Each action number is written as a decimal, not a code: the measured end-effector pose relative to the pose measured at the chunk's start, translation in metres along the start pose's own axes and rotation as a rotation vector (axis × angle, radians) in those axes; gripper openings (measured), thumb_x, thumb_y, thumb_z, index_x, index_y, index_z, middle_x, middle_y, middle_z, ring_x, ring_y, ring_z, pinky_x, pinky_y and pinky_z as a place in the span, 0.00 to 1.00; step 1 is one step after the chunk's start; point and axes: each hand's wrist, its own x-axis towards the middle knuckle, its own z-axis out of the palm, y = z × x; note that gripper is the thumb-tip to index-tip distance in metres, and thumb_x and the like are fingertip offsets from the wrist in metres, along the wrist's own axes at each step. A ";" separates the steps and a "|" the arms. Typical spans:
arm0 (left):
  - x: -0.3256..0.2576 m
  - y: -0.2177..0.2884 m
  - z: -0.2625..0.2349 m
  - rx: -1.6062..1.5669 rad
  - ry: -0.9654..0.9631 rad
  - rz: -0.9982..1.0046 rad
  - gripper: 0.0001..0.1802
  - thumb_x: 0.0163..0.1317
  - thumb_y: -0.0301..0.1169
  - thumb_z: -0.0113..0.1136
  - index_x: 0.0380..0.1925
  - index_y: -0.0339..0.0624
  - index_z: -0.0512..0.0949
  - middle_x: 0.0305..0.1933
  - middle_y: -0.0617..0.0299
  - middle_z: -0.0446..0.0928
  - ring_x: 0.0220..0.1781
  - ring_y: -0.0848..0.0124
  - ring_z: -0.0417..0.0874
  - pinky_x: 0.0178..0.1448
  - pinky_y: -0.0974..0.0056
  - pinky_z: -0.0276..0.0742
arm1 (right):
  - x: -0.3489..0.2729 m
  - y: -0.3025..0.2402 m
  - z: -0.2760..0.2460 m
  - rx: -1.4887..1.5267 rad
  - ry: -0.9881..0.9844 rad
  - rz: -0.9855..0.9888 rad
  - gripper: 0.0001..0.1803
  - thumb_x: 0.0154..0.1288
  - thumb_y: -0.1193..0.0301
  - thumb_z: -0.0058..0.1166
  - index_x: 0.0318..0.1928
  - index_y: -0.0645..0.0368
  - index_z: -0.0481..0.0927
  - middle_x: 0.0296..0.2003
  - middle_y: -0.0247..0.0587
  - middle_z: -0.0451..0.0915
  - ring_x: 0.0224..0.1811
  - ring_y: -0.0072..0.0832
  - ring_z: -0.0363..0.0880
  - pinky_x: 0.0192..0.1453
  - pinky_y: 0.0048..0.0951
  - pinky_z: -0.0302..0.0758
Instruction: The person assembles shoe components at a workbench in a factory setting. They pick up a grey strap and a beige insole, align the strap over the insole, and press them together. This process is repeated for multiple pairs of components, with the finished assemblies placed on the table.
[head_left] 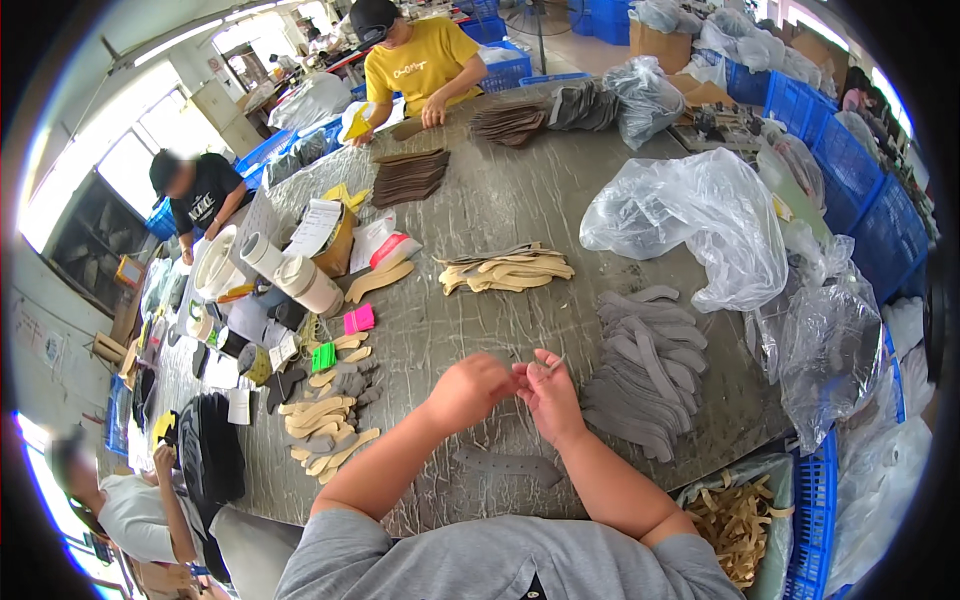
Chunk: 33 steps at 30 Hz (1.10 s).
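Together now, over the tabletop [500,200]:
Left hand [468,390]: curled, fingers pinching small grey piece [527,368].
Right hand [550,395]: pinching same piece.
Risk: slipping from fingertips, perhaps landing among grey stack [645,370].

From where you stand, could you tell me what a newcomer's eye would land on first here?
Probably the person's left hand and right hand, brought together over the grey worktable near its front edge. To their right fans out a stack of grey strips, and beyond it bulges a large clear plastic bag.
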 end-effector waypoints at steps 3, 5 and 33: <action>0.029 -0.009 -0.007 0.047 -0.060 0.077 0.07 0.55 0.31 0.63 0.31 0.39 0.79 0.31 0.53 0.79 0.37 0.52 0.80 0.43 0.54 0.77 | 0.006 -0.005 -0.009 0.210 0.038 0.059 0.08 0.76 0.68 0.41 0.50 0.58 0.69 0.32 0.37 0.74 0.36 0.28 0.74 0.44 0.34 0.74; 0.065 -0.036 -0.006 0.205 0.125 -0.050 0.06 0.55 0.30 0.62 0.30 0.41 0.80 0.34 0.55 0.78 0.41 0.53 0.78 0.45 0.53 0.77 | 0.010 -0.003 -0.017 0.298 0.032 0.068 0.08 0.77 0.68 0.39 0.49 0.57 0.69 0.28 0.34 0.70 0.31 0.26 0.69 0.40 0.34 0.71; -0.030 0.050 -0.004 -0.831 0.328 -0.615 0.09 0.67 0.22 0.53 0.45 0.34 0.77 0.32 0.64 0.79 0.27 0.80 0.75 0.31 0.72 0.73 | -0.039 -0.026 0.032 -0.228 -0.177 -0.069 0.08 0.66 0.74 0.60 0.44 0.63 0.81 0.30 0.32 0.79 0.25 0.13 0.67 0.27 0.18 0.63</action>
